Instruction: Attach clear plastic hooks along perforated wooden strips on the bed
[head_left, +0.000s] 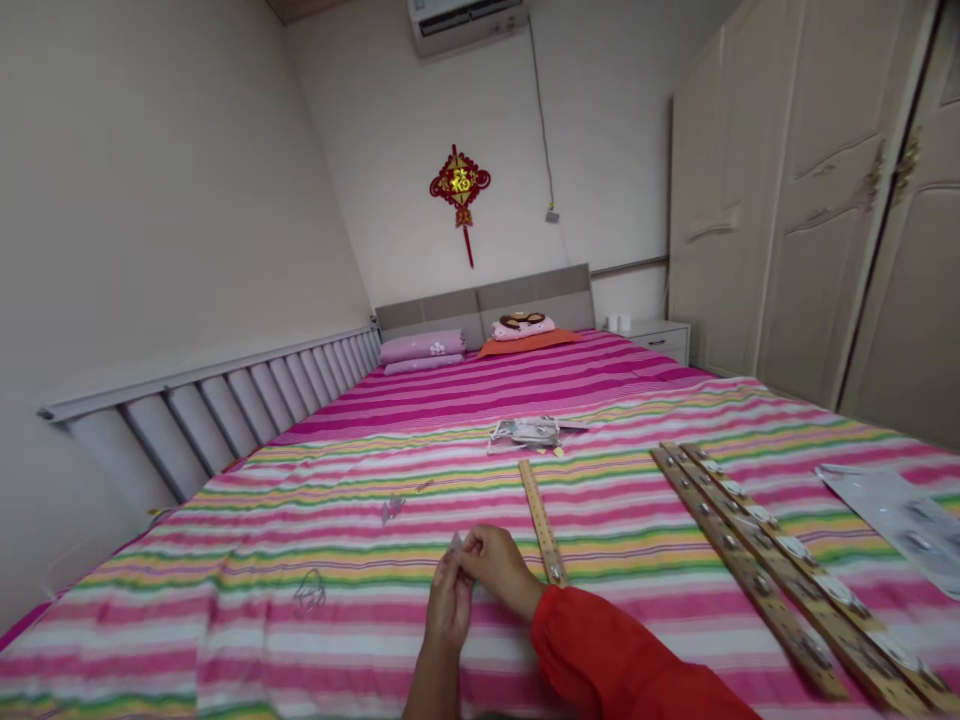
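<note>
My left hand (448, 602) and my right hand (496, 562) meet above the striped cloth. Their fingertips pinch a small translucent piece (456, 541), perhaps a bit of plastic film; its exact kind is too small to make out. Just beyond my right hand lies a narrow wooden strip (534, 500) with a row of holes and a small shiny metal piece near its close end. To the left, small clear plastic scraps (392, 508) rest on the cloth. Closer to me on that side is a thin, see-through tangle (309, 592).
Several wooden strips (739, 550) bearing shiny metal pieces lie at the right. Beside them is a clear plastic bag (896, 515) with small items. A clear pouch (531, 432) sits farther back. Slatted railing (225, 405) borders the bed's left side; wardrobes (810, 200) stand right.
</note>
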